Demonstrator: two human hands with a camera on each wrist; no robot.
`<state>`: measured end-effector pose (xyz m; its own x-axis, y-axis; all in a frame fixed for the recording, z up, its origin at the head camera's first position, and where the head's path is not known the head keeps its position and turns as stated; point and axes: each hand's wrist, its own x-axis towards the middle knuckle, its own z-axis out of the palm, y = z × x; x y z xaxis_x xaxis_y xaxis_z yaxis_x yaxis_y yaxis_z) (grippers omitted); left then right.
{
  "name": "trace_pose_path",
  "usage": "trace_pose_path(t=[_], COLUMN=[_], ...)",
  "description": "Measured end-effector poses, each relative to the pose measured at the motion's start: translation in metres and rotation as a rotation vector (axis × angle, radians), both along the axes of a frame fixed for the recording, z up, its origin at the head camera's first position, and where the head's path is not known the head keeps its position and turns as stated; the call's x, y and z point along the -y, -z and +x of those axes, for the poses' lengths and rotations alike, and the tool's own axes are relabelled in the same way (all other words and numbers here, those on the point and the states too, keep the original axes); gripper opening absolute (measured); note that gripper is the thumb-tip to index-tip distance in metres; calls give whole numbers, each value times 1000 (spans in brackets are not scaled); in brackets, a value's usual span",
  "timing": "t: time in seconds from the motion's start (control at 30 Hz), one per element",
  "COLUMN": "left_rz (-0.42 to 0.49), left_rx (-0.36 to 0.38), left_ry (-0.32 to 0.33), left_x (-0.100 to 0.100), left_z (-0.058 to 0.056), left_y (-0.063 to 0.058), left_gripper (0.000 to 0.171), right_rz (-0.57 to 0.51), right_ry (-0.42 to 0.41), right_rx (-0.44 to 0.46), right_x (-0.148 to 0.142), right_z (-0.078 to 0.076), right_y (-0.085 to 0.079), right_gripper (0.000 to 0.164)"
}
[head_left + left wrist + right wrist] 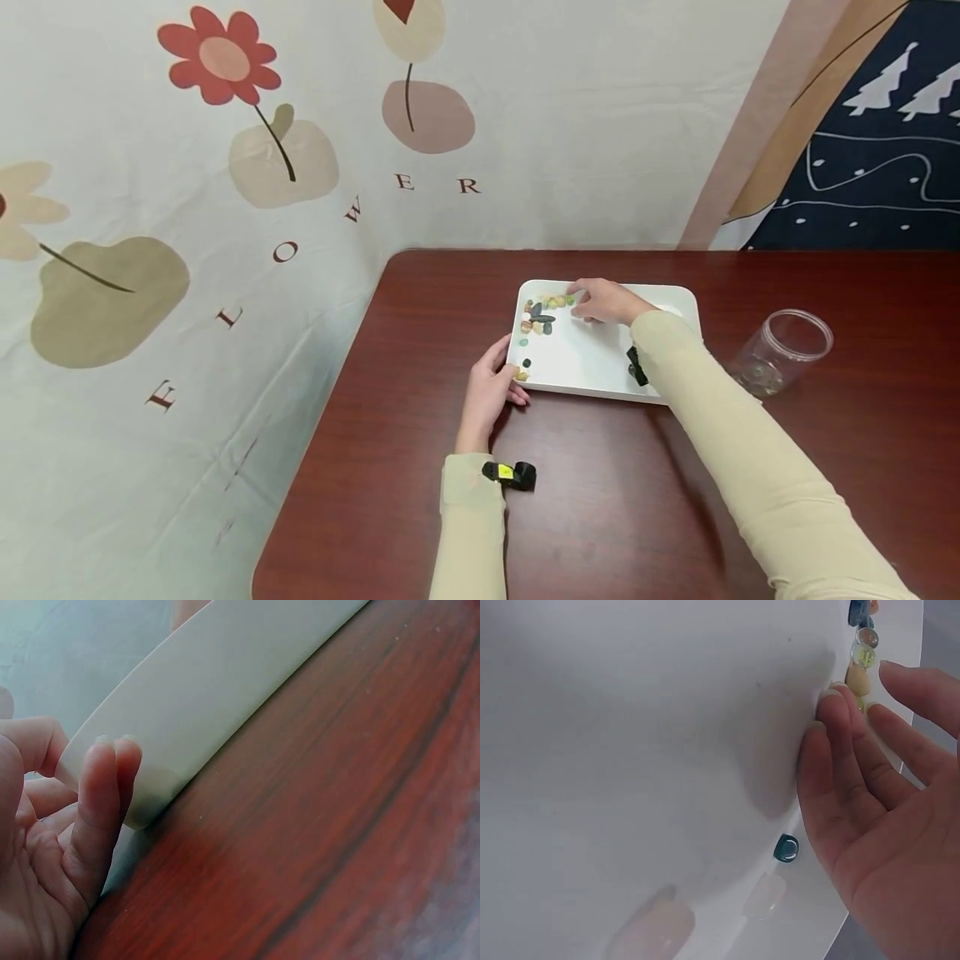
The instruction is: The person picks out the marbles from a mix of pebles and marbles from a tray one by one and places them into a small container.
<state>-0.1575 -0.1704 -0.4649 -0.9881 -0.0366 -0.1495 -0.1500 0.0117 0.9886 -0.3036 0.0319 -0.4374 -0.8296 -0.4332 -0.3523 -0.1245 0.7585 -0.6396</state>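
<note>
1. Right hand (603,302): fingers extended, slightly bent, nothing visibly grasped; over the far part of the white rectangular tray (585,358) with rounded corners.
2. Small yellow and green rounded pebbles (555,302): on the tray along its far edge, just left of the right fingertips; exact contact cannot be told.
3. Glossy dark-teal squarish stone (786,848): on the tray, near that hand, not touching.
4. Left hand (489,390): grasping the tray's near-left corner.
5. Clear cylindrical jar (783,350): right of the tray.

Left hand (56,840) grips white tray (191,682) at its corner, reddish-brown table (322,795) beneath.
</note>
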Motion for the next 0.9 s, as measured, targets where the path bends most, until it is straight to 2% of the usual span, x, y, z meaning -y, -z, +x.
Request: trace_pose_path(t=[0.2, 0.47, 0.73, 0.9], left_rz=[5, 0, -8, -5], left_rx=[-19, -8, 3, 5], left_ry=[6, 9, 4, 7], left_x=[-1, 0, -1, 0], left_z=[0, 1, 0, -1], left_y=[0, 0, 0, 1], left_gripper=[57, 57, 57, 56], right_rz=[6, 22, 74, 102], right_ry=[10, 14, -45, -39], right_rx=[-15, -59, -202, -239], right_x=[1, 3, 4, 4], right_z=[1, 2, 4, 5], right_y=[1, 3, 7, 7], right_gripper=[43, 38, 24, 20])
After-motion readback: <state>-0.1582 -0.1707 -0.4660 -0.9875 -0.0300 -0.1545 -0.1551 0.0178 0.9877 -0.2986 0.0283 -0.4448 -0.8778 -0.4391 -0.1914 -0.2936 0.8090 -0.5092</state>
